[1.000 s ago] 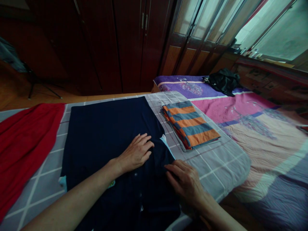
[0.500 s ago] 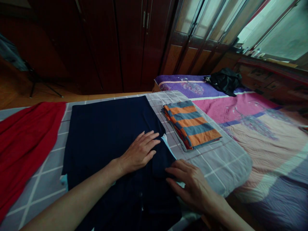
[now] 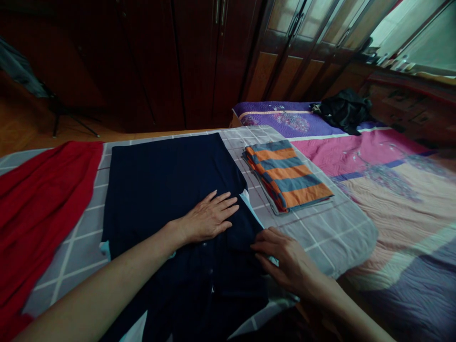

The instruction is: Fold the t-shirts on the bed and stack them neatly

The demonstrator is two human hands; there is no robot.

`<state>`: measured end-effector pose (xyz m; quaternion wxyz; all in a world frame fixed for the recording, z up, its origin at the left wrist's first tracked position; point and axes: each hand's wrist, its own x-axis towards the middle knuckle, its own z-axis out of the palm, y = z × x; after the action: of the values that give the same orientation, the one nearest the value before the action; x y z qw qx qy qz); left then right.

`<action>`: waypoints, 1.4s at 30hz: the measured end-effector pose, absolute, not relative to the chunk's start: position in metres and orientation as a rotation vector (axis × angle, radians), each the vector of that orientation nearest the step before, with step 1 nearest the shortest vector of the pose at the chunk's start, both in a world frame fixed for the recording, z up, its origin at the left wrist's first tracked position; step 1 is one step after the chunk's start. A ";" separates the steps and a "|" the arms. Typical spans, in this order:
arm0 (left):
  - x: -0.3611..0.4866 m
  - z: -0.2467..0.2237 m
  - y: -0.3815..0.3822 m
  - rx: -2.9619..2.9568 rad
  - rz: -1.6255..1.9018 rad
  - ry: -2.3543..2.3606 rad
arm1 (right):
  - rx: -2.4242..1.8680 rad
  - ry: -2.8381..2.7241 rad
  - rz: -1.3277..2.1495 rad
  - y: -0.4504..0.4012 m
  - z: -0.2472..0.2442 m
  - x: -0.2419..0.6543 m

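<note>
A navy shirt with pale blue side edging and a few small buttons lies spread over the grey checked cover. My left hand rests flat on its middle, fingers stretched out. At the shirt's right edge, beside the pale blue trim, the fingers of my right hand are drawn together on the cloth. The lower part of the shirt is dark, and its detail is hard to make out.
A folded orange and grey striped cloth lies right of the shirt, and a red garment to its left. Behind the grey checked cover is a dark wardrobe. A black garment lies on the colourful bed.
The view has shifted slightly. My left hand still lies on the shirt, its fingers a little flatter. My right hand's fingers have closed more at the shirt's edge.
</note>
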<state>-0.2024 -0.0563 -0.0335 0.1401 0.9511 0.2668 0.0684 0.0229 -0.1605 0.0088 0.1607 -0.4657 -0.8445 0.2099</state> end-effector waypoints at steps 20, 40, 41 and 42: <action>-0.271 0.061 -0.119 2.697 0.225 0.961 | -1.215 -2.627 0.485 -0.183 0.009 0.032; -0.329 -0.001 -0.265 2.637 0.144 1.563 | -0.536 -2.928 0.086 -0.147 -0.013 0.079; -0.327 -0.003 -0.265 2.632 0.138 1.576 | -0.548 -2.919 0.121 -0.145 -0.013 0.081; -0.325 -0.006 -0.264 2.639 0.134 1.582 | -0.555 -2.905 0.153 -0.142 -0.012 0.082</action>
<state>-0.3250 -0.2642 -0.0056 0.0312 0.8565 0.5134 0.0434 0.0822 -0.1423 -0.0122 0.0900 -0.1868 -0.9769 0.0514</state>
